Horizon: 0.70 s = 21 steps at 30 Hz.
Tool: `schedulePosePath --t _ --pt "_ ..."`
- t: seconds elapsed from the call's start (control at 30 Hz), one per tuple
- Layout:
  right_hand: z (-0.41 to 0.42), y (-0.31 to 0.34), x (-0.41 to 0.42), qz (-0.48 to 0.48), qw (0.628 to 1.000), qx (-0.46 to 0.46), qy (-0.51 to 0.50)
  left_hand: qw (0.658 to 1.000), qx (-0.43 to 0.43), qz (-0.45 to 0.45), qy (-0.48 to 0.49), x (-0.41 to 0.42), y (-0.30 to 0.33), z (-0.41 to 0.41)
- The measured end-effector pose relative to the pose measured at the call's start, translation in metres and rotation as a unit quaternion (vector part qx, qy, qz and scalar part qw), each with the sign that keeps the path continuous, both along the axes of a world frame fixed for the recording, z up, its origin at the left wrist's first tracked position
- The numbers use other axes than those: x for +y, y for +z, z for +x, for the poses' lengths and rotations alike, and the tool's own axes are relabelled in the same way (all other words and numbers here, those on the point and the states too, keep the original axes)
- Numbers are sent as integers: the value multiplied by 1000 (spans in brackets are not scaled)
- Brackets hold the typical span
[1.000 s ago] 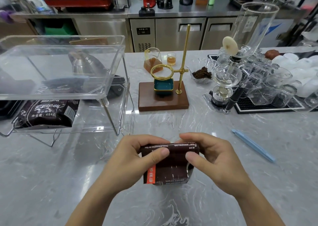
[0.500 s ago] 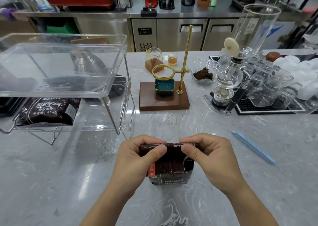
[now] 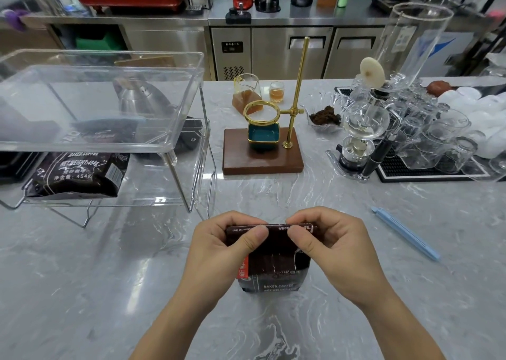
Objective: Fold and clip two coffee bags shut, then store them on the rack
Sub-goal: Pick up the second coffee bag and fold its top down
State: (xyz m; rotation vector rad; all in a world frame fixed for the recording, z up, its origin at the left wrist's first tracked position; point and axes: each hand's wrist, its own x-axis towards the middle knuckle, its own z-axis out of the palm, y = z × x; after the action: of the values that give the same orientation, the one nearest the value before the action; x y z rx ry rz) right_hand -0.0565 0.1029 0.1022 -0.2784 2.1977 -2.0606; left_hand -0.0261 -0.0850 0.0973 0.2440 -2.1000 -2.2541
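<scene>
A dark brown coffee bag (image 3: 273,274) stands upright on the marble counter in front of me. My left hand (image 3: 219,253) and my right hand (image 3: 336,253) both pinch its folded top edge, thumbs on the near side and close together at the middle. A second coffee bag (image 3: 79,174) lies flat on the lower shelf of the clear acrylic rack (image 3: 191,151) at the left. A light blue clip stick (image 3: 405,232) lies on the counter to the right of my hands.
A wooden pour-over stand (image 3: 262,154) with a gold ring and teal cup is behind the bag. A glass siphon brewer (image 3: 364,129) and several glass cups on a black mat (image 3: 397,168) fill the right side. A kettle sits behind the rack.
The bag's top has been rolled further down, so the bag looks shorter. Both thumbs have slid inward toward the middle of the fold.
</scene>
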Motion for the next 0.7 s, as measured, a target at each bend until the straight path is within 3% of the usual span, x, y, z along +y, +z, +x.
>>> schedulePosePath --t 0.23,0.7 --pt "3 2 -9 25 1000 14 -1 999 20 20 -23 5 -1 4" --pt "10 -5 -19 28 998 47 -36 998 42 51 23 14 -8 7"
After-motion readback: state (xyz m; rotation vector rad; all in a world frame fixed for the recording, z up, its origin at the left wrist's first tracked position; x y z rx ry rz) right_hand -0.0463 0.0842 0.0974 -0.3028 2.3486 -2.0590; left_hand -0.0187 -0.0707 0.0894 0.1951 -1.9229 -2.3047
